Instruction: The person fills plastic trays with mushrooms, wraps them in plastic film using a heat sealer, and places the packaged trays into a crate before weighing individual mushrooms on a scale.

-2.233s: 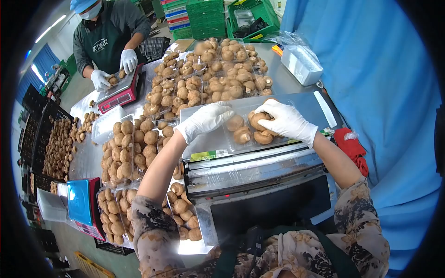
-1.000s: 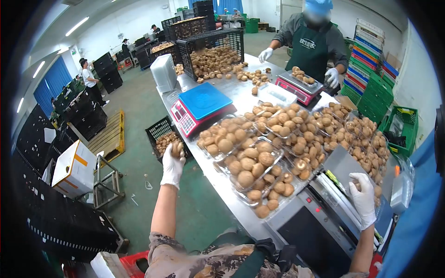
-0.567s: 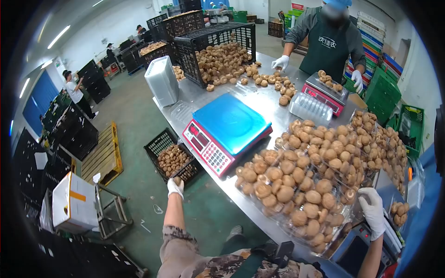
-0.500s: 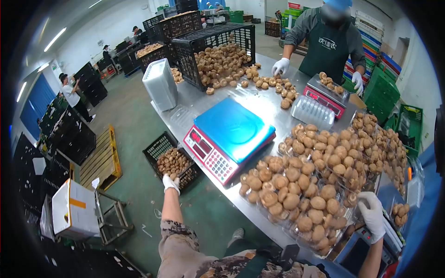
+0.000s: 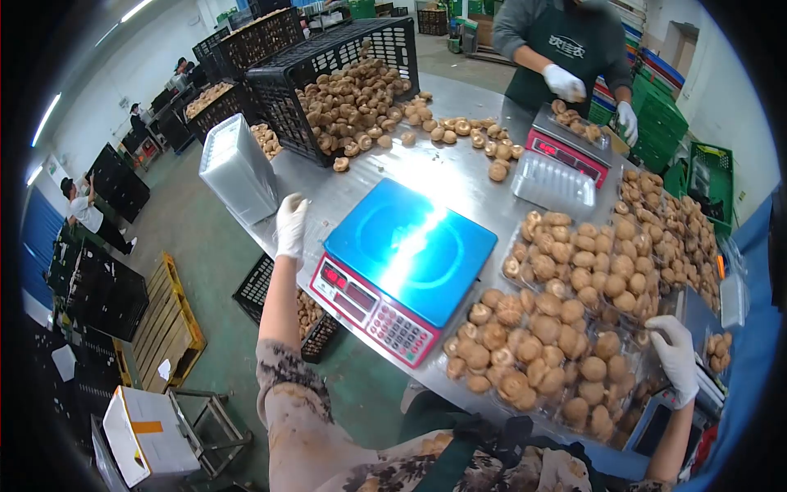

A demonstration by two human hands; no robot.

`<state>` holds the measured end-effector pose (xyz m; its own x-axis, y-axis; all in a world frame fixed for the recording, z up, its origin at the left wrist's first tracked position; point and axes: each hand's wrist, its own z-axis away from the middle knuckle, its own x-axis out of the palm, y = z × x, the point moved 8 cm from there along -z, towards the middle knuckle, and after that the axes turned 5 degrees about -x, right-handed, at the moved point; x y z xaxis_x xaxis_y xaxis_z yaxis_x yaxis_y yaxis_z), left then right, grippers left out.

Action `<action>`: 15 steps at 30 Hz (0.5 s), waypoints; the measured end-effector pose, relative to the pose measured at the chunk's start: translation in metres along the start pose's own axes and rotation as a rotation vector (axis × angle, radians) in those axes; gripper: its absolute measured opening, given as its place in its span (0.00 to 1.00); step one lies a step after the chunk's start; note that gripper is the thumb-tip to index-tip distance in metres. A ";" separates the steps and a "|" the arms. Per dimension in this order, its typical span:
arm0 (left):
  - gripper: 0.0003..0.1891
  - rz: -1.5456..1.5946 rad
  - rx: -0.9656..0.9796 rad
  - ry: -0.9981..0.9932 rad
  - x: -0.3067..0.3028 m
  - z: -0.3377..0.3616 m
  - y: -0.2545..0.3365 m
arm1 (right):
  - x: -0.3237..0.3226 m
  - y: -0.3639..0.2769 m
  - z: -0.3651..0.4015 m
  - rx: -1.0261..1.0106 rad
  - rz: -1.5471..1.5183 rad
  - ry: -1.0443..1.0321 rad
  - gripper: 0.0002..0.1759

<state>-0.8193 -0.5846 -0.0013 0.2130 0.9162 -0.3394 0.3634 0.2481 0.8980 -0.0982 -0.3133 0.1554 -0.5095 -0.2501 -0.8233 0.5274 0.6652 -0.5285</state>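
So, left hand (image 5: 291,225): white glove, fingers stretched out flat and wide, nothing in it. It's up over the near-left edge of the table (image 5: 373,176), just beside the blue scale (image 5: 410,246).
Right hand (image 5: 676,353): gloved too, fingers curled down at the right edge of the packed mushroom trays (image 5: 541,353). Can't tell if it's actually gripping anything.
Blue scale: shiny blue top with nothing on it, red front with a keypad, sitting between the two hands.
Stack of clear trays (image 5: 238,168): standing on the table's left corner, near the left hand but not touching it.
Packed mushroom trays: clear trays heaped with brown mushrooms, crowded side by side over the right part of the table, right next to the scale.
Black crate (image 5: 336,74): tipped on its side at the far end, with loose mushrooms (image 5: 459,131) spilled out onto the steel.
Empty tray (image 5: 553,182): lying flat beyond the packed ones.
Co-worker (image 5: 566,41): green apron, white gloves, both hands at a second scale (image 5: 570,139) with mushrooms on it.
Floor crate (image 5: 307,316): black, mushrooms inside, down on the floor under the left forearm.
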 end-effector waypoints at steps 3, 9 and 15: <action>0.18 -0.278 0.148 -0.053 0.049 -0.053 0.002 | 0.012 -0.007 -0.018 0.134 -0.017 0.040 0.08; 0.13 -0.444 -0.008 -0.200 0.137 -0.124 -0.029 | 0.049 -0.016 -0.052 0.006 0.142 0.011 0.03; 0.21 -0.714 -0.023 -0.199 0.179 -0.144 -0.053 | 0.068 -0.024 -0.082 0.248 0.319 -0.280 0.13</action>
<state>-0.9310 -0.3886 -0.0692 0.0928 0.4557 -0.8853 0.4563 0.7708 0.4446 -0.2009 -0.2888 0.1288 -0.1118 -0.2636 -0.9581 0.7905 0.5607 -0.2465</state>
